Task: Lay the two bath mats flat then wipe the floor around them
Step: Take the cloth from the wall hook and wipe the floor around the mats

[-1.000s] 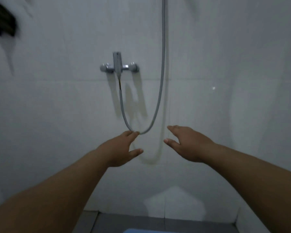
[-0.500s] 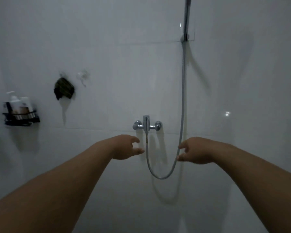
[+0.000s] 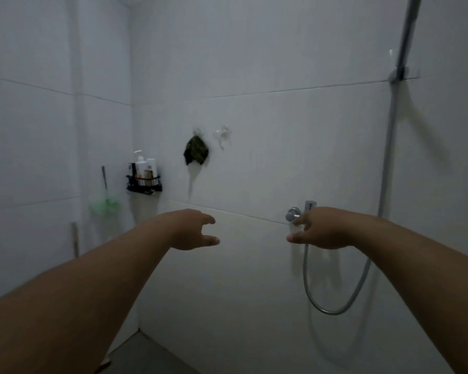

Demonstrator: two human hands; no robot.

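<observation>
Both arms reach forward in front of a white tiled shower wall. My left hand (image 3: 193, 229) hangs in the air with fingers apart and holds nothing. My right hand (image 3: 318, 228) is also empty, fingers loosely spread, in front of the chrome shower tap (image 3: 295, 214). No bath mat is in view. Only a small grey strip of floor (image 3: 143, 354) shows at the bottom left.
A chrome shower hose (image 3: 335, 306) loops down from a rail (image 3: 401, 44) at the right. A dark cloth (image 3: 196, 151) hangs on the wall. A black wire rack (image 3: 144, 183) holds bottles near the corner, with a green mesh sponge (image 3: 107, 205) beside it.
The view has swung up and to the left, so the floor and a blue patch at the bottom have dropped out and the rack and corner have come in. Both hands stay raised and empty.
</observation>
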